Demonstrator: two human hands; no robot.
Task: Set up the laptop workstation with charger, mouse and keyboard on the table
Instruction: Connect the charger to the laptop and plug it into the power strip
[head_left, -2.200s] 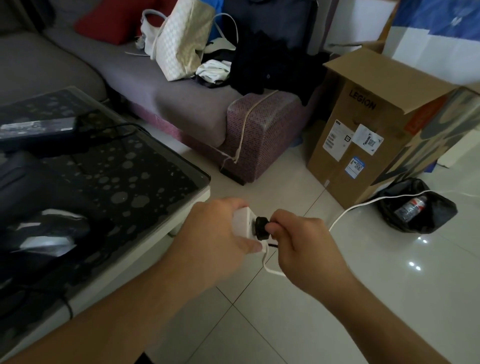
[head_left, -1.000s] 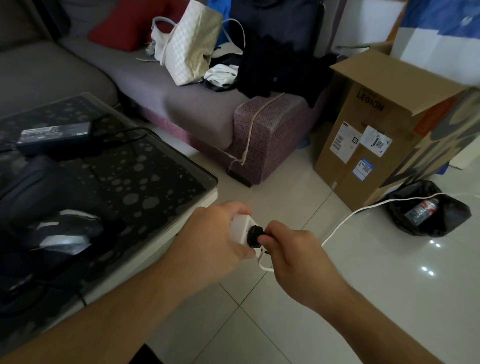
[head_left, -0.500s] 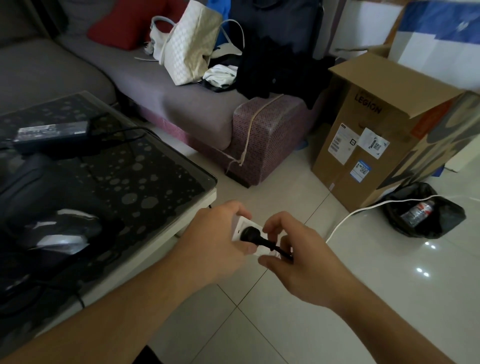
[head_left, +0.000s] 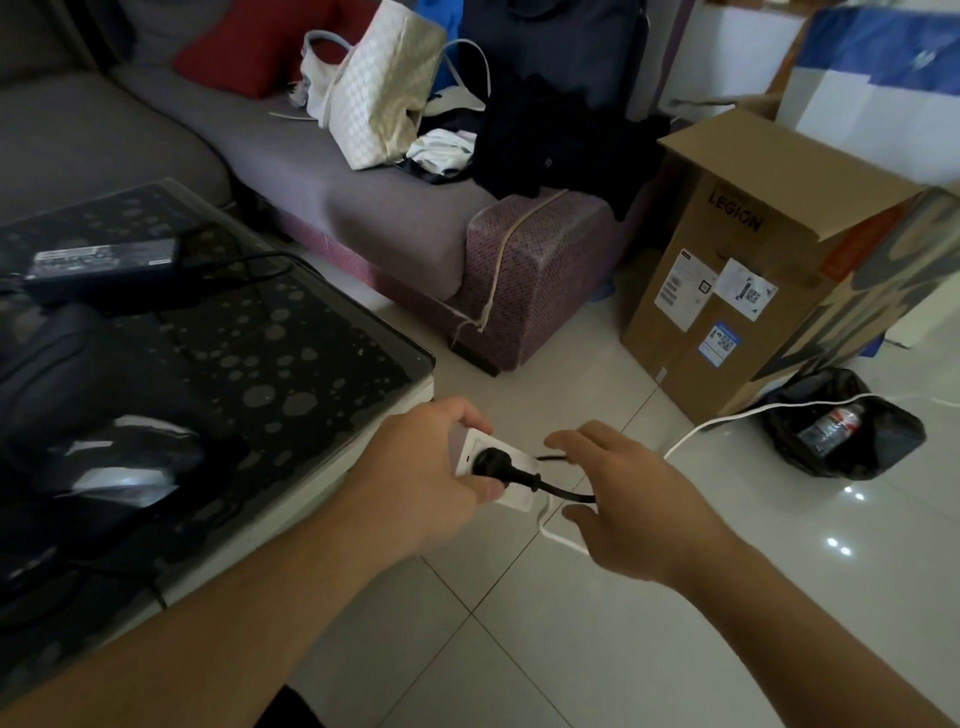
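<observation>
Your left hand (head_left: 421, 483) grips a white socket block (head_left: 496, 475) above the tiled floor (head_left: 597, 649), fingers over its far edge and thumb pressed on its near edge. A black plug (head_left: 488, 461) sits in the face of the block, and its black cord (head_left: 563, 491) runs right toward your right hand (head_left: 631, 506). That hand is spread, fingers apart and loosely curved; the cord passes between thumb and forefinger, but whether they touch it cannot be told. A white cable (head_left: 696, 431) leaves the block, loops under your right hand and crosses the floor toward a black bag (head_left: 883, 447) holding a bottle (head_left: 831, 428).

At left, the glass-topped table (head_left: 291, 338) carries the charger brick (head_left: 104, 260) at its far side, its own cable (head_left: 234, 257) curling beside it. A mouse (head_left: 122, 470) lies nearer you on the table, in shadow. The dark shapes around it are too dim to identify.

Beyond the table stands a sofa (head_left: 374, 218) with a white handbag (head_left: 379, 88), a red cushion (head_left: 260, 41) and dark clothes (head_left: 535, 140). A cardboard box (head_left: 727, 291) stands on the floor right of the sofa.
</observation>
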